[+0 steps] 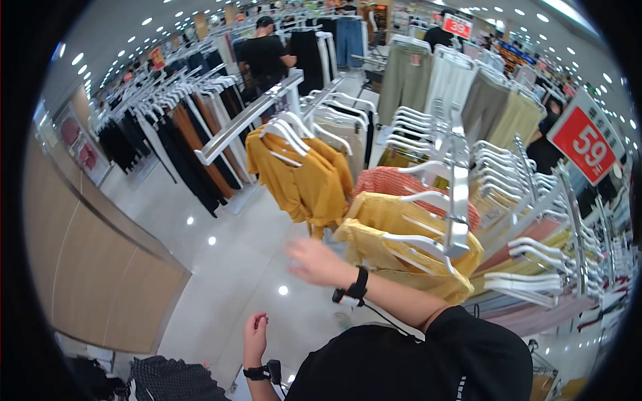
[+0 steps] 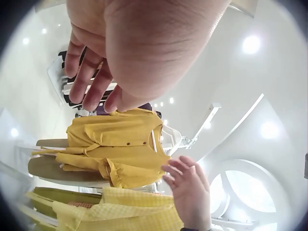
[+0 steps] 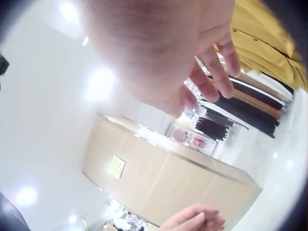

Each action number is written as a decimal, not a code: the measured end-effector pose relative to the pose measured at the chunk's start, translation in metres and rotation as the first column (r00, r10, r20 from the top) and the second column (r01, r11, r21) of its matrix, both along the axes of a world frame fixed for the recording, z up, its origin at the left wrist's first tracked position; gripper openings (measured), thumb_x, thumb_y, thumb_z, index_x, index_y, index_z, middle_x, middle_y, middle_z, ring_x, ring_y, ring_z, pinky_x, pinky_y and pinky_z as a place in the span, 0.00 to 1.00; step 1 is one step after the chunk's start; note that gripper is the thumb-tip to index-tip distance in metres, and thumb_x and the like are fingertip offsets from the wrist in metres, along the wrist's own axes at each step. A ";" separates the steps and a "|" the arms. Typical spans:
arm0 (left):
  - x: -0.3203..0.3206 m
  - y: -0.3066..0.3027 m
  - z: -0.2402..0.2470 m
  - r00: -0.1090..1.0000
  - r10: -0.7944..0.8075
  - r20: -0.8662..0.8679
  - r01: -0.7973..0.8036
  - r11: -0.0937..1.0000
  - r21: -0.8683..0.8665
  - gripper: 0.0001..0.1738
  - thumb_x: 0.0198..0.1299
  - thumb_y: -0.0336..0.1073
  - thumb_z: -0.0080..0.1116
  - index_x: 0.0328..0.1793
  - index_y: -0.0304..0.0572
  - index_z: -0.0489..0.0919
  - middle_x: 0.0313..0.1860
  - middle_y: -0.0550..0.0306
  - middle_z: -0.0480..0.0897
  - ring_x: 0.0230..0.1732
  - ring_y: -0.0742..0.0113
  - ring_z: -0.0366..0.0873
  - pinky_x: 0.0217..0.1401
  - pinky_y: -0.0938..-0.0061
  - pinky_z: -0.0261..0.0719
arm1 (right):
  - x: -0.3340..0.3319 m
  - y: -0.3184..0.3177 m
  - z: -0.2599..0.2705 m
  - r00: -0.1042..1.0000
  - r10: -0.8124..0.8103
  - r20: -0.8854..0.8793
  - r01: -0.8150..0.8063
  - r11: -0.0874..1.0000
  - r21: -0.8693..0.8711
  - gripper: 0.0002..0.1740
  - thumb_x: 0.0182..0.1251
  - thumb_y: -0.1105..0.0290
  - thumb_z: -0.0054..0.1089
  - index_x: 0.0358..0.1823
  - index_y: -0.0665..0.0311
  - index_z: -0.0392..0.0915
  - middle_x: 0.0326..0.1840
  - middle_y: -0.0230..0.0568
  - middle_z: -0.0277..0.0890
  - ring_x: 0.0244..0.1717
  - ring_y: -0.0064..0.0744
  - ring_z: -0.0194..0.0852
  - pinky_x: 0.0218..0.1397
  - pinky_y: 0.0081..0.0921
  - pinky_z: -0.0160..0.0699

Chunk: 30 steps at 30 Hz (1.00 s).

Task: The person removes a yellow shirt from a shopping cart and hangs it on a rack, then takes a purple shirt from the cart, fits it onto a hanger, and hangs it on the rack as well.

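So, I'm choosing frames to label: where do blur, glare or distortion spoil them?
Head view: fisheye bends the white clothes racks; the right hand is motion-blurred. Left wrist view: the left hand is soft, the mustard-yellow blouse sharp. Right wrist view: blown-out light spots.

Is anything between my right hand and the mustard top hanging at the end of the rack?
Nothing visible does. The right hand is in open air just short of the hem of the mustard top. The pale yellow checked top hangs beside the hand, not across the gap.
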<state>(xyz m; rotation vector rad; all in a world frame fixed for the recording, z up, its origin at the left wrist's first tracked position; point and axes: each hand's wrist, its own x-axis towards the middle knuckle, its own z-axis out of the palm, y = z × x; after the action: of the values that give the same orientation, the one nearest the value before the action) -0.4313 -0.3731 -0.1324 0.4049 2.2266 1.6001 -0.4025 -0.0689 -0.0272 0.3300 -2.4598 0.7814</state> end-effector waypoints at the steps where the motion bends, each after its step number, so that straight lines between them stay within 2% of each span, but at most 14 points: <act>1: 0.003 0.001 0.000 1.000 -0.021 0.003 0.021 1.000 -0.003 0.11 0.70 0.32 0.51 0.51 0.32 0.78 0.42 0.55 0.83 0.46 0.69 0.79 0.53 0.74 0.76 | 0.014 -0.007 -0.014 0.985 0.094 0.144 -0.089 0.995 -0.042 0.17 0.64 0.65 0.62 0.52 0.63 0.75 0.49 0.50 0.76 0.51 0.51 0.75 0.54 0.43 0.74; 2: 0.006 0.001 0.000 0.999 -0.042 0.007 0.042 0.999 -0.009 0.10 0.71 0.32 0.50 0.51 0.33 0.77 0.42 0.56 0.82 0.46 0.69 0.79 0.53 0.74 0.76 | 0.026 -0.011 -0.029 0.941 0.192 0.279 -0.170 0.980 -0.102 0.15 0.66 0.65 0.60 0.52 0.63 0.76 0.47 0.49 0.77 0.49 0.50 0.77 0.53 0.42 0.75; 6: 0.026 0.005 0.000 0.991 -0.135 0.007 0.135 0.990 -0.038 0.10 0.71 0.32 0.50 0.50 0.33 0.78 0.41 0.55 0.83 0.46 0.69 0.79 0.53 0.75 0.76 | 0.094 -0.015 -0.056 0.912 0.108 0.395 -0.051 0.987 -0.152 0.13 0.69 0.65 0.56 0.49 0.63 0.77 0.44 0.48 0.79 0.46 0.49 0.78 0.51 0.41 0.76; 8: 0.038 0.009 -0.009 0.979 -0.195 0.050 0.198 0.978 -0.058 0.11 0.69 0.32 0.52 0.51 0.33 0.78 0.41 0.55 0.83 0.43 0.70 0.79 0.50 0.77 0.76 | 0.136 -0.011 -0.072 0.898 0.005 0.441 0.106 0.968 -0.226 0.12 0.69 0.65 0.55 0.46 0.64 0.78 0.42 0.50 0.80 0.45 0.50 0.79 0.49 0.41 0.77; 13: 0.063 0.039 -0.030 0.892 -0.443 0.096 0.449 0.892 -0.058 0.10 0.69 0.31 0.53 0.51 0.33 0.78 0.40 0.56 0.83 0.43 0.71 0.79 0.49 0.77 0.76 | 0.245 -0.003 -0.088 0.835 -0.207 0.510 0.392 0.873 -0.289 0.14 0.70 0.63 0.54 0.48 0.64 0.78 0.44 0.48 0.81 0.46 0.49 0.79 0.49 0.39 0.77; 15: 0.072 0.057 -0.032 0.851 -0.517 0.096 0.522 0.852 -0.035 0.10 0.69 0.31 0.53 0.51 0.33 0.78 0.40 0.56 0.83 0.43 0.71 0.79 0.49 0.77 0.76 | 0.287 -0.003 -0.087 0.726 -0.312 0.613 0.565 0.778 -0.273 0.14 0.70 0.63 0.55 0.49 0.65 0.79 0.44 0.49 0.81 0.45 0.48 0.79 0.48 0.39 0.77; 19: 0.092 0.097 -0.025 0.769 -0.639 0.040 0.640 0.769 -0.018 0.10 0.70 0.32 0.52 0.50 0.33 0.78 0.41 0.55 0.83 0.44 0.70 0.79 0.51 0.76 0.76 | 0.351 -0.011 -0.091 0.668 -0.459 0.586 0.688 0.681 -0.251 0.14 0.70 0.63 0.55 0.49 0.65 0.79 0.42 0.49 0.81 0.43 0.48 0.80 0.47 0.39 0.78; 30: 0.174 0.167 -0.027 0.588 -0.809 0.022 0.808 0.588 0.039 0.11 0.69 0.33 0.54 0.50 0.33 0.79 0.41 0.55 0.84 0.43 0.70 0.79 0.50 0.76 0.76 | 0.466 -0.016 -0.070 0.557 -0.630 0.542 0.822 0.508 -0.255 0.14 0.70 0.65 0.56 0.50 0.67 0.79 0.44 0.49 0.82 0.45 0.46 0.81 0.50 0.35 0.79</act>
<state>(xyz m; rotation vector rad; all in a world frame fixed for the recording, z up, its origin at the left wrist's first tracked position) -0.2568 -0.2057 -0.1592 1.1900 1.5638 1.0829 0.0639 -0.0844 -0.0976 -1.1430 -2.2417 1.0632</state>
